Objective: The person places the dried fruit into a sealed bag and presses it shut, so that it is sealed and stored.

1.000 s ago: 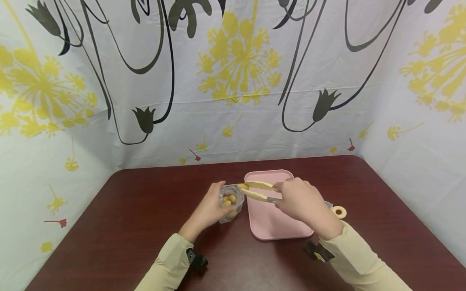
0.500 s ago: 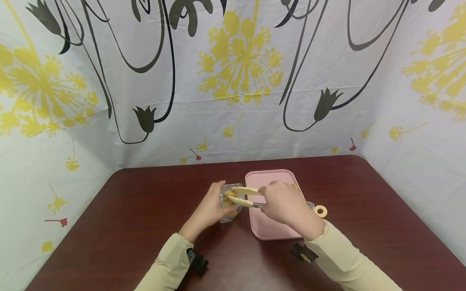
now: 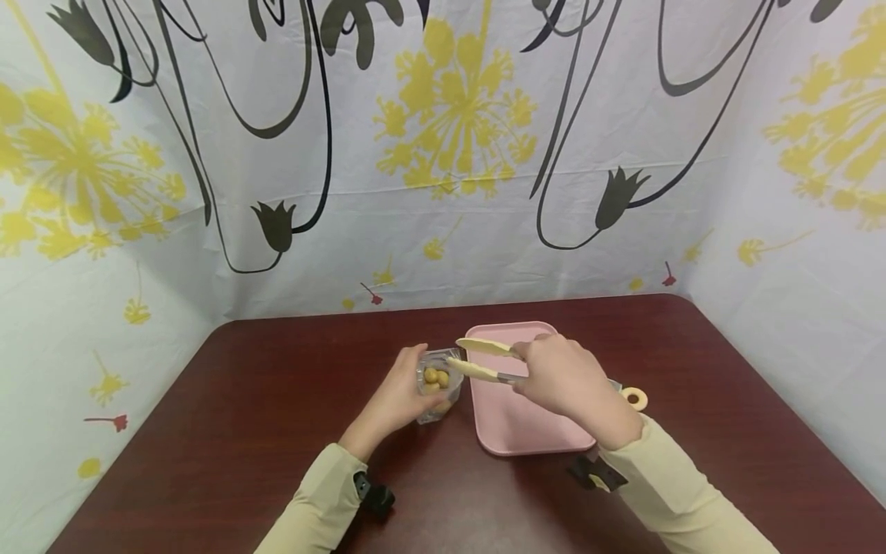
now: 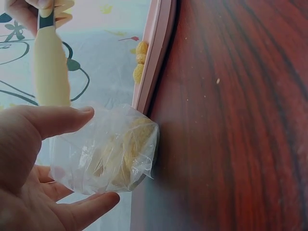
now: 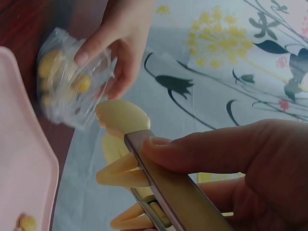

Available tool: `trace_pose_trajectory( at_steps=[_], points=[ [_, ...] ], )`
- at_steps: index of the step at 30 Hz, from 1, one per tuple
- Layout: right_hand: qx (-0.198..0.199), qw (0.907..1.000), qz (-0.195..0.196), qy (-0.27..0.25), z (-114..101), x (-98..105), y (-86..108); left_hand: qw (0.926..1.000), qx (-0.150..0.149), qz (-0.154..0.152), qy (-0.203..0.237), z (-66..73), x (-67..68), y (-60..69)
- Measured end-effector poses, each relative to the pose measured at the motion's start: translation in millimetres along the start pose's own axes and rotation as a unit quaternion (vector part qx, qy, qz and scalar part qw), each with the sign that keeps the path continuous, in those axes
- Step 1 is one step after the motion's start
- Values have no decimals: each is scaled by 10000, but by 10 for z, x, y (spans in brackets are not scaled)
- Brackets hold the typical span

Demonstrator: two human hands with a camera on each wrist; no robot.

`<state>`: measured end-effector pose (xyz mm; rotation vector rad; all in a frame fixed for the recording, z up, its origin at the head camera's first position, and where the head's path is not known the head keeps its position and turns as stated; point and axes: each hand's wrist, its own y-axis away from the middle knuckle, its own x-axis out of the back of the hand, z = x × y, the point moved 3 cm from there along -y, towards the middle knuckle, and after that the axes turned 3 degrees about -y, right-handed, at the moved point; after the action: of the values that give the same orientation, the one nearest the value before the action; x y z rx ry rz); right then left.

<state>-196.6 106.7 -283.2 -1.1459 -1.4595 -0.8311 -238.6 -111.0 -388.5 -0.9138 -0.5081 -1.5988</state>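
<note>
The left hand [image 3: 398, 396] grips a clear plastic bag-like container [image 3: 436, 415] with several round yellow-brown pieces [image 3: 442, 378] in it. Just right of its mouth, the right hand [image 3: 564, 375] holds cream-tipped metal tongs [image 3: 477, 370], their tips spread with nothing between them. In the right wrist view the thumb presses along the metal arm of the tongs [image 5: 168, 187]. The left wrist view shows the thumb and fingers around the crinkled container [image 4: 110, 159]. Beneath the right hand lies a pink tray [image 3: 512, 431]; a few yellow pieces [image 4: 138, 73] rest on it, mostly hidden in the head view.
A dark red wooden table [image 3: 298, 369] carries everything. Patterned white cloth [image 3: 415, 261] stands behind it and at both sides. The ring end of the tongs [image 3: 634, 398] sticks out to the right of the right hand.
The right hand moved left, bringing the tongs to the container's mouth, then drew back right with the tips apart. The piece at the tips earlier is gone from them. The left hand stayed put.
</note>
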Motion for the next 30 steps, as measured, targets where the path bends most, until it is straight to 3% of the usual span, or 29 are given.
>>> trace_pose_trajectory(
  at_steps=[8,30],
  points=[
    [-129,9998,151,-46,233,30,55,9999,-88,84,-100,-1,3,-22],
    [-838,9962,-31,-243,946,31,284,9995,-198,256,-70,33,44,-13]
  ],
)
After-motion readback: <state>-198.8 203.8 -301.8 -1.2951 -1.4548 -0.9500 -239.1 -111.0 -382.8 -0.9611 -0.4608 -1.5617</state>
